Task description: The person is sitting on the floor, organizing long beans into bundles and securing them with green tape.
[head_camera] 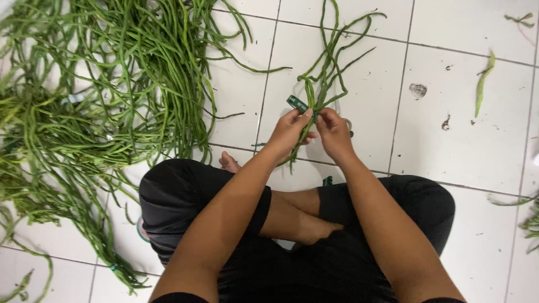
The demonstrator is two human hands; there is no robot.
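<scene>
Long beans (324, 67), a small bunch, held up at centre frame above the white tiled floor (466, 140), stems gathered low and tips fanning toward the upper edge. Left hand (290, 130) closed around the gathered stems from the left side, thumb up against them. Right hand (333, 132) closed on the same stems from the right, touching the left hand, fingertips pinched at the bunch. Dark green tape strip (296, 102) sticking out just above the left hand, lying against the stems; hard to tell which fingers pinch it. Large loose heap of long beans (95, 84) spread directly on the floor across the upper left and left of the frame, well apart from the hands, trailing down to the lower left. Single short bean (484, 84) lying alone at upper right, a few more stems (530, 221) at the right edge. No basket, tray or bowl in view; everything lying straight on the tiles. Crossed legs in black shorts (185, 196) filling the lower centre, one bare foot (314, 227) tucked between the knees.
</scene>
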